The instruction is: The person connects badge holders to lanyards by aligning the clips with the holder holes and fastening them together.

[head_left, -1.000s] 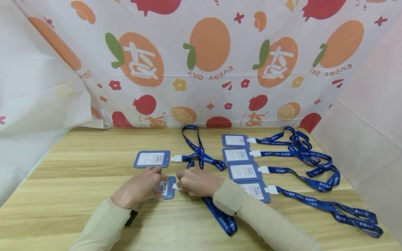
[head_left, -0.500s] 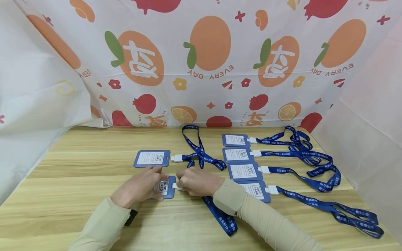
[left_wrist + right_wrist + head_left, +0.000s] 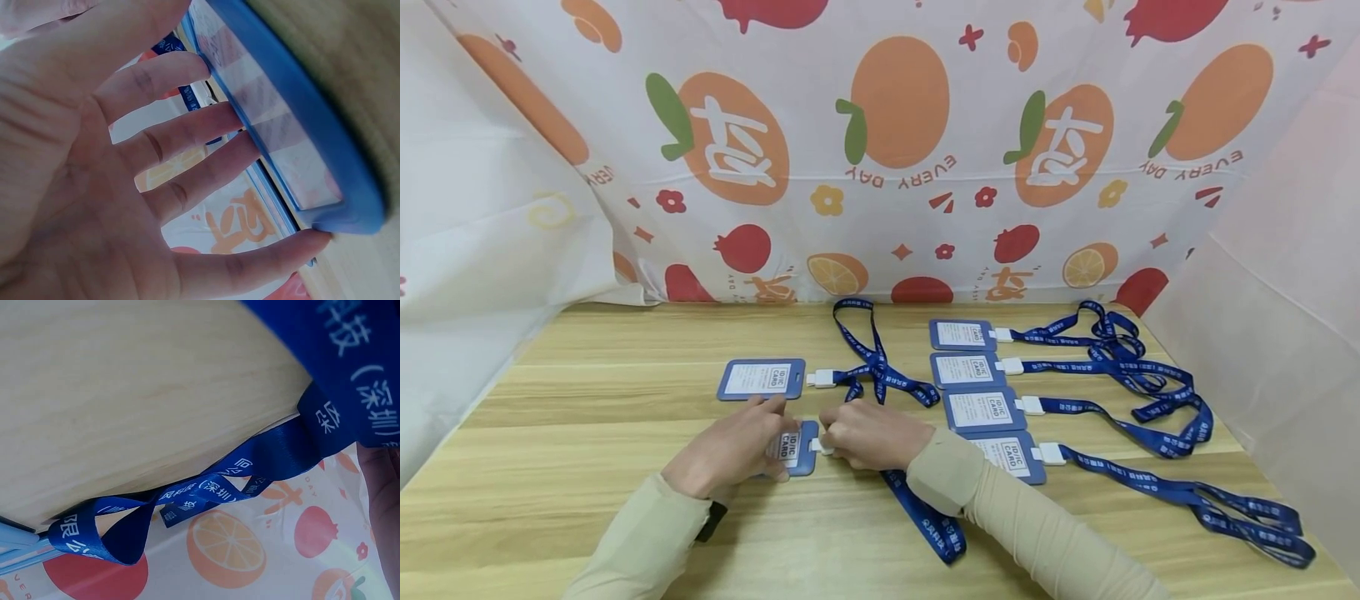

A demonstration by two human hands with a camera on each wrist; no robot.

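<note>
In the head view my left hand point(image 3: 733, 446) spans a blue ID card holder point(image 3: 806, 447) lying on the table, holding it by its edges. The left wrist view shows fingertips point(image 3: 234, 114) against the rim of that card holder point(image 3: 350, 187). My right hand point(image 3: 876, 435) pinches the white clip point(image 3: 823, 447) of a blue lanyard point(image 3: 917, 508), right at the slotted end of the holder. The clip is mostly covered by the fingers, so whether it is fastened cannot be told. In the right wrist view the lanyard strap point(image 3: 294, 447) runs beside the hand.
Beyond my hands lie another card holder point(image 3: 762, 379) and a lanyard point(image 3: 880, 367), its white clip point(image 3: 822, 379) near the slot. Several holders with lanyards point(image 3: 985, 410) form a column on the right of the wooden table point(image 3: 587, 400). A fruit-print cloth point(image 3: 895, 208) hangs behind.
Both hands keep their places on the card holder and clip. Only a slight shift of the head view shows.
</note>
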